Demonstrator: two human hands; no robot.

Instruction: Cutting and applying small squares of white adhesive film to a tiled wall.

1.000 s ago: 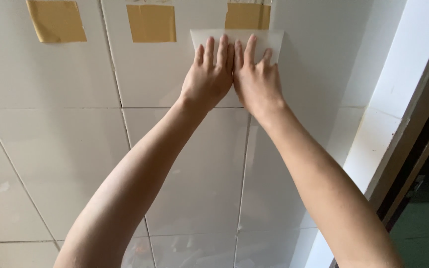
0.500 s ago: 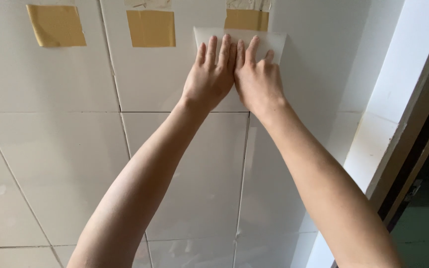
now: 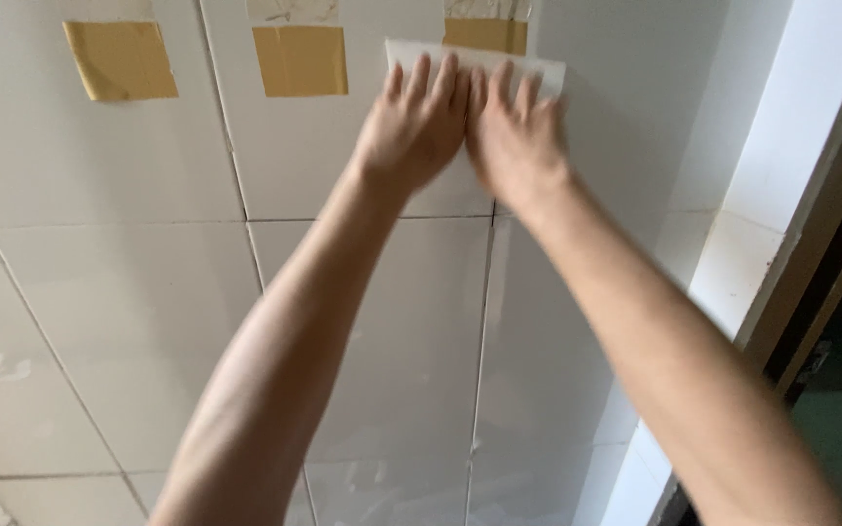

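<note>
Left hand [image 3: 413, 127] and right hand [image 3: 516, 136], fingers flat, unclenched, press white sheet [image 3: 548, 76] on tiled wall [image 3: 129, 292] (top edge); three tan squares [image 3: 299, 60] already stuck.

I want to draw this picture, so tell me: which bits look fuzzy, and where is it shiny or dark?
In the head view, the right hand and its forearm look smeared by motion blur, while the left hand is a little sharper; the glossy white wall tiles carry soft pale reflections low on the left; the three square tan tape patches look crisp; the doorway strip at the right edge is dark.
</note>
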